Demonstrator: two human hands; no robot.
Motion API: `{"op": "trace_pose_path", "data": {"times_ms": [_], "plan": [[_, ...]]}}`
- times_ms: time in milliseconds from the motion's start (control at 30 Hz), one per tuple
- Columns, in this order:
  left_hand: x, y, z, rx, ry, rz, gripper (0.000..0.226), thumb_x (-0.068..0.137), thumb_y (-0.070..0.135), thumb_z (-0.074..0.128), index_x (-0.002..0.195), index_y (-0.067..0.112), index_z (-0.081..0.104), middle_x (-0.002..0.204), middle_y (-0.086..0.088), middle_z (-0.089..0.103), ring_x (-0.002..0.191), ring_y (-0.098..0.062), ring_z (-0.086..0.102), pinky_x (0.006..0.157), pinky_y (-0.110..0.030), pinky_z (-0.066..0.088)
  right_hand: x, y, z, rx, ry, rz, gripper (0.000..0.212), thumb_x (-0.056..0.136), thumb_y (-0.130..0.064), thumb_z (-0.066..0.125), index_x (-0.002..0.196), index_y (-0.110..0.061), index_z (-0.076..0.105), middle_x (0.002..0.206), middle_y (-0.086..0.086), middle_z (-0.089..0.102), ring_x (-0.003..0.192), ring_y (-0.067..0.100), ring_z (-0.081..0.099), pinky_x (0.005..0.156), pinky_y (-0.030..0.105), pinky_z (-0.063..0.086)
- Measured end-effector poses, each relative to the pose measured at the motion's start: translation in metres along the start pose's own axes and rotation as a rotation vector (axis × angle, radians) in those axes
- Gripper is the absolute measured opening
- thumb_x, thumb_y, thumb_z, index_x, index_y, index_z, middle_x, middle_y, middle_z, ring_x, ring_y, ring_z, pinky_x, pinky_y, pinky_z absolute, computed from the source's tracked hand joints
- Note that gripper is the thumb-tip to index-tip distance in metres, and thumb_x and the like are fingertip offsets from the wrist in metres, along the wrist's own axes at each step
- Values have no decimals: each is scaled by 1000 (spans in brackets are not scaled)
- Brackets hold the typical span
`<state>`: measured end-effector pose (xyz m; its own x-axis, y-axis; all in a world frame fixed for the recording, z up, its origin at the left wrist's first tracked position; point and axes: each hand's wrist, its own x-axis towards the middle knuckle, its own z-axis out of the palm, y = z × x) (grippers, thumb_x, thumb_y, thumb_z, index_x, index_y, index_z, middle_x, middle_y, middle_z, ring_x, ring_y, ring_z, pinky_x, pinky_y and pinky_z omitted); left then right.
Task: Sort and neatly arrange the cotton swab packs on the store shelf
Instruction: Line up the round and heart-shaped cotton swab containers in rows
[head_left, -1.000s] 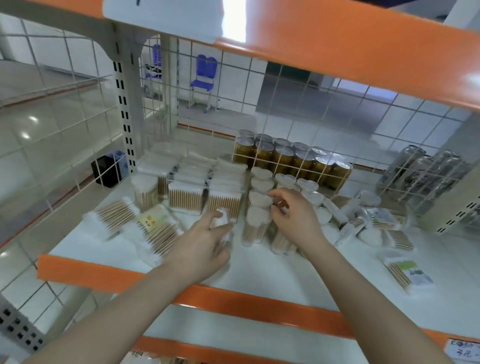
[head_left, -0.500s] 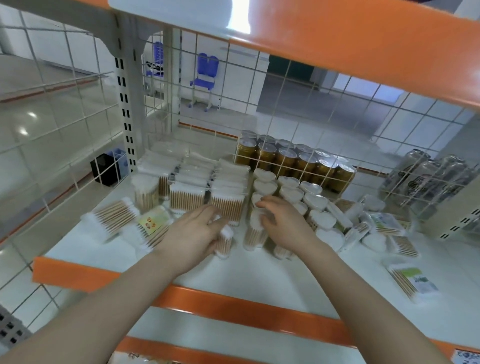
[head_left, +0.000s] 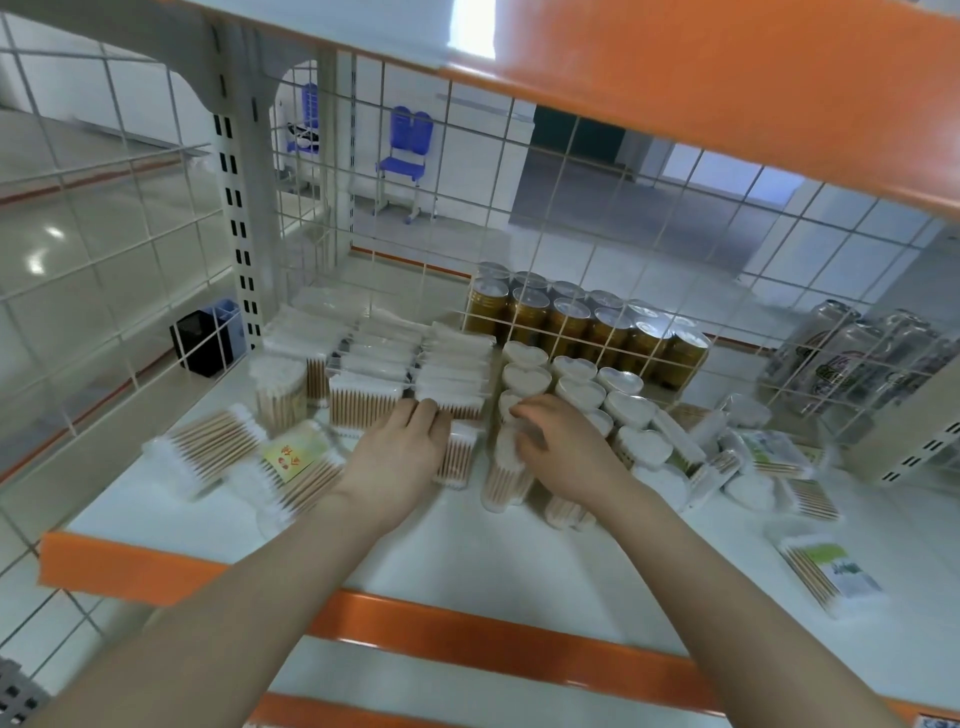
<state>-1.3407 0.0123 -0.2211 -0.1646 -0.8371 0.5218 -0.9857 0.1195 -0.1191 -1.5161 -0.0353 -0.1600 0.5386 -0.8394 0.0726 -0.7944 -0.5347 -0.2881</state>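
Your left hand (head_left: 397, 457) lies flat, fingers straight and together, over a small swab pack (head_left: 457, 460) that stands on the white shelf (head_left: 493, 556) just in front of the tidy rows of rectangular packs (head_left: 410, 364). Your right hand (head_left: 563, 449) has its fingers curled round the top of an upright cylindrical swab tub (head_left: 506, 473) (how firm the hold is, you cannot tell from here), beside the heart-lidded tubs (head_left: 576, 382). Loose packs lie flat at the left: a bare bundle (head_left: 208, 447) and a pack with a yellow label (head_left: 296, 467). Another pack with a green label (head_left: 831, 574) lies well apart at the right. Gold cans (head_left: 582, 327) stand behind the wire grid (head_left: 545, 208).
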Motion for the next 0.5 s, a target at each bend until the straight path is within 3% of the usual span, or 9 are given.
{"op": "trace_pose_path", "data": {"times_ms": [500], "plan": [[12,6,10,-8,42,-41,56,33,-3,79,88,-1,70,80,-15,64,70,-32,63,57,-35,54,-2,0,0,14,12,-1,30,94,-18,45,120,-8,56,125,5,51,112,20,47,94,33,41]]}}
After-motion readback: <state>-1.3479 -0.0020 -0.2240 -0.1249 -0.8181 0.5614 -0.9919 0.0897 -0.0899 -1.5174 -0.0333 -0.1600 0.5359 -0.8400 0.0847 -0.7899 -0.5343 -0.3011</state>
